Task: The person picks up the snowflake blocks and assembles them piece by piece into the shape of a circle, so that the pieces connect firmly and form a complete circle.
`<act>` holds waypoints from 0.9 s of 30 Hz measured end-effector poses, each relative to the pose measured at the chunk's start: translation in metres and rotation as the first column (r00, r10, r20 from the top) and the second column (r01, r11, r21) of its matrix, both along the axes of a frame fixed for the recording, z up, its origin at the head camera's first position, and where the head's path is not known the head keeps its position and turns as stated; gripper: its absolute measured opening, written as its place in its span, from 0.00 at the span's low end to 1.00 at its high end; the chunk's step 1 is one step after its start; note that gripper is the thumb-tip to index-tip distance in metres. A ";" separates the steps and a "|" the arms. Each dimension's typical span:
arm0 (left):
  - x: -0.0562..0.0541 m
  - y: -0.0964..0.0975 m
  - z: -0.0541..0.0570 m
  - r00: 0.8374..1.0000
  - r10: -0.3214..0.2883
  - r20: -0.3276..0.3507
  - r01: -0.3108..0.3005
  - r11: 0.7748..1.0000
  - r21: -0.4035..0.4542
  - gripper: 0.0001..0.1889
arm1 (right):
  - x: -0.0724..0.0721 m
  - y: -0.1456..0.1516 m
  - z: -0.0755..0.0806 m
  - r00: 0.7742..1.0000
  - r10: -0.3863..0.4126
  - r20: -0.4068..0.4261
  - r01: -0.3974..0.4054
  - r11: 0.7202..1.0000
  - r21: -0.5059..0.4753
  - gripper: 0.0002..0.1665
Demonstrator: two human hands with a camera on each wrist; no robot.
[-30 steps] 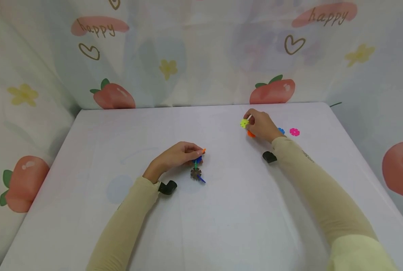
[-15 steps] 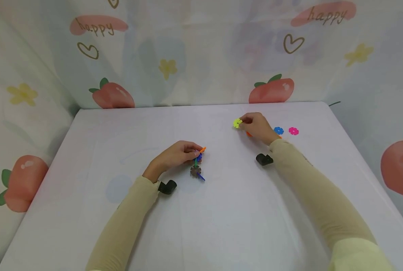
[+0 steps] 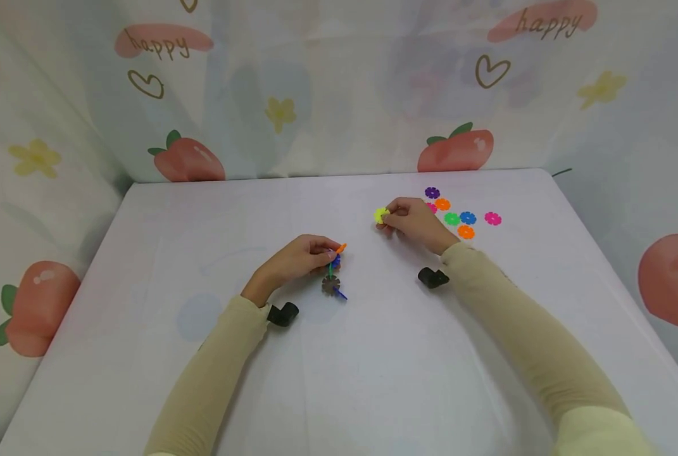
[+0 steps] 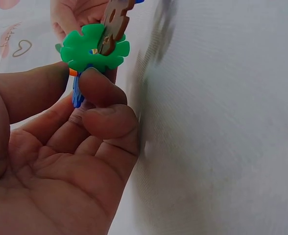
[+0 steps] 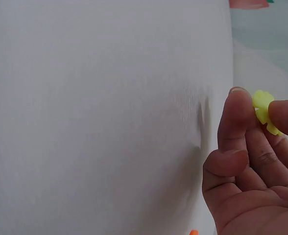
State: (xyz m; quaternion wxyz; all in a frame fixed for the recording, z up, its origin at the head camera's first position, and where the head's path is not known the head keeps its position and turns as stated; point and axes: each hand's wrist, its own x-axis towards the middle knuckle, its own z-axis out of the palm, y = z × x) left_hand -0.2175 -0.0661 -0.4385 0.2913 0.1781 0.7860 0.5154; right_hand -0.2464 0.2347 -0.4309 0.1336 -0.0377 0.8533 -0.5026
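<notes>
Your right hand (image 3: 411, 220) pinches a yellow disc (image 3: 380, 215) while your left hand (image 3: 299, 259) holds linked, multicolored pieces (image 3: 330, 285).

**Cheerful curtained nook, room type unclear**

White-covered table (image 3: 384, 367) here, and printed fabric (image 3: 350, 95) hangs right behind it and down both sides! Red fruits (image 3: 189, 160), yellow flowers (image 3: 280, 114), "happy" lettering (image 3: 164, 41), and look, black wrist cameras (image 3: 283, 315): a recording booth, by the looks. Home or studio around it? Can't call that one!
</notes>
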 end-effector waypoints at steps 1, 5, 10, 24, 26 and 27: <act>0.000 0.000 0.000 1.000 0.002 -0.001 -0.002 1.000 0.000 0.17 | 0.001 -0.002 -0.001 1.000 0.008 0.003 -0.008 1.000 -0.013 0.13; 0.000 0.002 0.000 1.000 0.015 0.002 -0.015 1.000 0.001 0.17 | 0.006 -0.010 -0.002 0.999 0.034 0.011 -0.034 0.998 -0.058 0.14; 0.001 0.002 0.002 0.999 0.034 -0.002 -0.034 0.999 -0.010 0.17 | 0.013 -0.019 -0.002 0.996 0.081 -0.021 -0.083 0.993 -0.089 0.17; 0.001 0.004 0.000 0.999 0.053 0.002 -0.053 0.998 0.013 0.16 | 0.026 -0.037 -0.003 0.978 0.201 -0.051 -0.206 0.973 -0.107 0.19; 0.000 0.004 0.000 0.998 0.055 0.010 -0.055 0.998 0.015 0.16 | 0.027 -0.039 -0.003 0.976 0.211 -0.051 -0.215 0.971 -0.099 0.20; 0.000 0.005 0.000 0.998 0.057 0.014 -0.057 0.998 0.014 0.16 | 0.027 -0.040 -0.004 0.975 0.215 -0.051 -0.219 0.971 -0.096 0.20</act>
